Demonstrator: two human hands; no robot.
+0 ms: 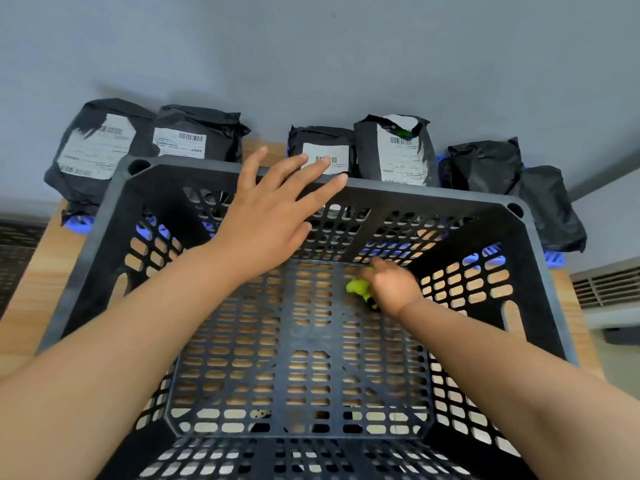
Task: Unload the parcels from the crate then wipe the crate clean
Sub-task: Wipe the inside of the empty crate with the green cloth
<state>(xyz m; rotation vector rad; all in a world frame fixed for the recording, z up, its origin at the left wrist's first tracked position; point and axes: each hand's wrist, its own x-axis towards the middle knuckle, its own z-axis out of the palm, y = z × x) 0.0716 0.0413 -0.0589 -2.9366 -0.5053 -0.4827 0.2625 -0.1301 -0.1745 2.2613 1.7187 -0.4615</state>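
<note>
In the head view the unloading looked done and the wiping was in hand. The crate (pixel 433 194) sat on the table (pixel 41 271) with no parcel in it. The parcels (pixel 93 150) stood in a row just behind its far rim, against the wall (pixel 311 46).

The right hand (pixel 394 285) was down on the crate floor near the far right corner, fingers curled round a bunched cloth (pixel 358 289) and pressing it to the grid. The left hand (pixel 273 213) reached over the far rim with fingers straight and spread, gripping nothing. Whether its fingertips rested on the rim or hung just above it, I could not tell.

The next move probably called for the left hand to settle on the rim and steady the crate. The cloth could then sweep across the floor and up the walls.

The crate was hard black plastic, its floor and sloping walls pierced with rows of rounded slots, so a soft cloth would likely snag on the edges. The parcels were crinkled black plastic bags, most with white printed labels. The cloth was yellow-green and limp. The table was pale wood grain, and the wall was smooth and grey.
</note>
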